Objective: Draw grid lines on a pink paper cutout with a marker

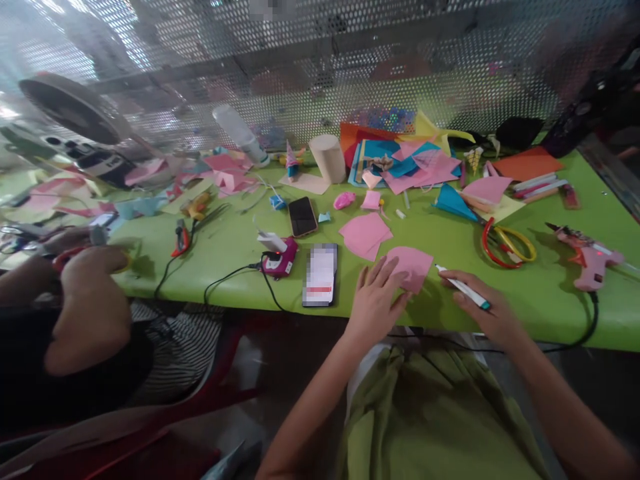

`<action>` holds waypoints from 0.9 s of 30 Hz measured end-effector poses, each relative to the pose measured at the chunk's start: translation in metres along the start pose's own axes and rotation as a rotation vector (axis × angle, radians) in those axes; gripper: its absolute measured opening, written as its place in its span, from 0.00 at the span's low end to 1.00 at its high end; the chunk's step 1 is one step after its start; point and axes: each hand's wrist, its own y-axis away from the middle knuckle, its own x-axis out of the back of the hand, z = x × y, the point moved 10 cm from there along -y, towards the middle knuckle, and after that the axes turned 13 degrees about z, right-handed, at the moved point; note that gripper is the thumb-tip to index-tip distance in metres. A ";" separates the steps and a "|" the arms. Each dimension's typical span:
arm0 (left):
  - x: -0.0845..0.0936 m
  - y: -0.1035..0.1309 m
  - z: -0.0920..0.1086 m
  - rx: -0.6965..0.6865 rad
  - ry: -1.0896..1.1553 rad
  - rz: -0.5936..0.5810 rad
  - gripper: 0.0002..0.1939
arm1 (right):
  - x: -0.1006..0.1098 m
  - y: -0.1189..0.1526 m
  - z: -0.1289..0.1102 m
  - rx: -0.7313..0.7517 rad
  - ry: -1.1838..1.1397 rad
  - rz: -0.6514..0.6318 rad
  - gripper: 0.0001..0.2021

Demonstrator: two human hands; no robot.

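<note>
My left hand [376,300] lies with fingers spread on a pink paper piece [416,265] at the table's front. To its right, my right hand [480,303] holds a white marker [465,288] with a teal end, its tip close to the paper's right edge but not seen touching it. More pink cut pieces [366,235] overlap just behind my left hand. A phone with a lit screen [321,275] lies left of that hand.
On the green table [240,240] are a purple socket block [280,259] with cables, a dark phone [303,217], red-yellow scissors [505,245], a pink glue gun [593,260] and a paper pile [425,167]. Another person's arms [90,293] are at the left.
</note>
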 end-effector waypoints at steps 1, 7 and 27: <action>-0.007 -0.003 0.002 -0.044 -0.016 -0.048 0.17 | 0.002 0.000 0.002 -0.044 -0.059 0.010 0.19; -0.023 -0.001 0.005 -0.105 -0.044 -0.155 0.24 | 0.030 -0.007 0.025 -0.246 -0.263 0.220 0.15; -0.037 -0.016 -0.004 -0.135 -0.032 -0.165 0.31 | -0.013 -0.110 0.014 -0.199 -0.199 0.196 0.09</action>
